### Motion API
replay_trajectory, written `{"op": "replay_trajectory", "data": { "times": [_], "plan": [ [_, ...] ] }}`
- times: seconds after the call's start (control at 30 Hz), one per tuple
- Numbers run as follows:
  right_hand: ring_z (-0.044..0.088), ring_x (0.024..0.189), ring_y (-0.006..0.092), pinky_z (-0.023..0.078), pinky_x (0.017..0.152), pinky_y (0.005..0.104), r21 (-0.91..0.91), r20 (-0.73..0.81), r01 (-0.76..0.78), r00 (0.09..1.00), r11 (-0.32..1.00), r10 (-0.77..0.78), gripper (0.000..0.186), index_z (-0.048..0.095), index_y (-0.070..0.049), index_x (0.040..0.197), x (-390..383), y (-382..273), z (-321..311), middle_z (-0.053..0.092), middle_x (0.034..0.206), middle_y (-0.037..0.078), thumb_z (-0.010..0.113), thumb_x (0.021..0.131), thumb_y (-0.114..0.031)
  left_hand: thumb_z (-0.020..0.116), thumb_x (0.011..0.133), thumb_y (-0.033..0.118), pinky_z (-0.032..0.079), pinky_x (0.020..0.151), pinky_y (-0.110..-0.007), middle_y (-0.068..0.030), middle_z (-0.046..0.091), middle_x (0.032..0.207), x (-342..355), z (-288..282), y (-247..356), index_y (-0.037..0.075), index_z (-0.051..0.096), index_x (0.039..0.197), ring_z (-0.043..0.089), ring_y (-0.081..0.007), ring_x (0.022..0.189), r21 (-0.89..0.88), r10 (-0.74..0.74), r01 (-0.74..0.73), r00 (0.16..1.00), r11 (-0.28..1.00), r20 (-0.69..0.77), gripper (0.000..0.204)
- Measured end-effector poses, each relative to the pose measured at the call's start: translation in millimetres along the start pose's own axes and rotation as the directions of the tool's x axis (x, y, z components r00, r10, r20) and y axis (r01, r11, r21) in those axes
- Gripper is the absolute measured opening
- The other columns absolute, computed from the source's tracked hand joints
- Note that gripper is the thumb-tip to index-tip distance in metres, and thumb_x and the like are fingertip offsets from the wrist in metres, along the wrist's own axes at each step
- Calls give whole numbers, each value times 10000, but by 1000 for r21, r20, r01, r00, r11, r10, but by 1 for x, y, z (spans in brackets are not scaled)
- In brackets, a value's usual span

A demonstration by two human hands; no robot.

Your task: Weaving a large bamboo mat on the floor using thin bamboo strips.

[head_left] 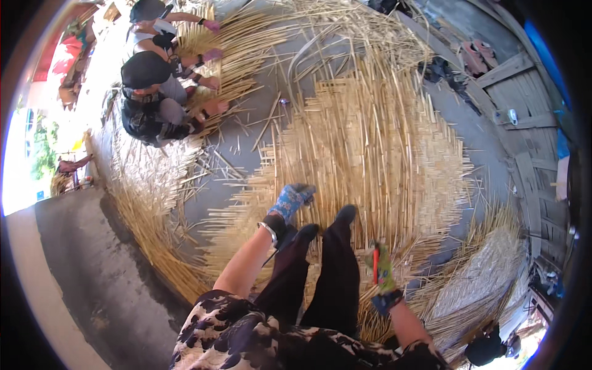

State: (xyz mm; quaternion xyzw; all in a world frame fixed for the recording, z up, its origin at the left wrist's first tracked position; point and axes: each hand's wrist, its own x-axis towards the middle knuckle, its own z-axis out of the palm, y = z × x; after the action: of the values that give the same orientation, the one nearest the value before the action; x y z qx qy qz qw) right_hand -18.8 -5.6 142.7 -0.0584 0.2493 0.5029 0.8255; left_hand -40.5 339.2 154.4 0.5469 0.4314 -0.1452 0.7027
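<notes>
My left hand (pixel 293 198), in a blue patterned glove, is closed low over the woven mat (pixel 441 166), just ahead of my left foot. Whatever its fingers hold, if anything, is too small to make out. Beside my right leg, my right hand (pixel 385 271) wears a green glove and grips a red-handled tool (pixel 375 264); the kind of tool does not show. Long split-cane strips (pixel 370 135) lie lengthwise over the pale mat under and ahead of my dark shoes.
Two people (pixel 151 80) crouch at the far left, hands on another spread of strips (pixel 246 40). A concrete ledge (pixel 105 265) runs along the near left. Another woven mat (pixel 478 290) lies at the near right, below a plank wall (pixel 530 154).
</notes>
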Motion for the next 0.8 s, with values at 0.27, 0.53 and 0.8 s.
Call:
{"op": "replay_trajectory", "data": {
  "times": [0.27, 0.53, 0.8],
  "plan": [
    [560, 871, 219, 458, 753, 296, -949, -259, -217, 950, 227, -173, 353, 439, -6, 1119, 136, -106, 86, 525, 1029, 105, 415, 851, -233, 588, 759, 130, 444, 501, -204, -67, 588, 683, 27, -56, 13, -24, 563, 866, 549, -104, 563, -276, -113, 18, 937, 961, -331, 189],
    [532, 938, 243, 447, 775, 293, -906, -187, -149, 981, 397, -58, 332, 432, 13, 1083, 296, -151, 123, 508, 1034, 119, 421, 846, -218, 550, 771, 117, 415, 441, -207, -59, 600, 669, 89, -95, -1, 13, 571, 888, 552, -109, 510, -250, -155, 52, 898, 967, -411, 157],
    [531, 896, 128, 435, 691, 208, -931, -267, -282, 959, 231, 95, 346, 457, -91, 1138, 416, -174, 150, 528, 1070, 55, 420, 844, -269, 550, 710, 30, 453, 487, -259, -94, 610, 714, 175, -159, -38, -18, 575, 885, 573, -163, 541, -134, -242, 206, 890, 969, -386, 183]
  ]
}}
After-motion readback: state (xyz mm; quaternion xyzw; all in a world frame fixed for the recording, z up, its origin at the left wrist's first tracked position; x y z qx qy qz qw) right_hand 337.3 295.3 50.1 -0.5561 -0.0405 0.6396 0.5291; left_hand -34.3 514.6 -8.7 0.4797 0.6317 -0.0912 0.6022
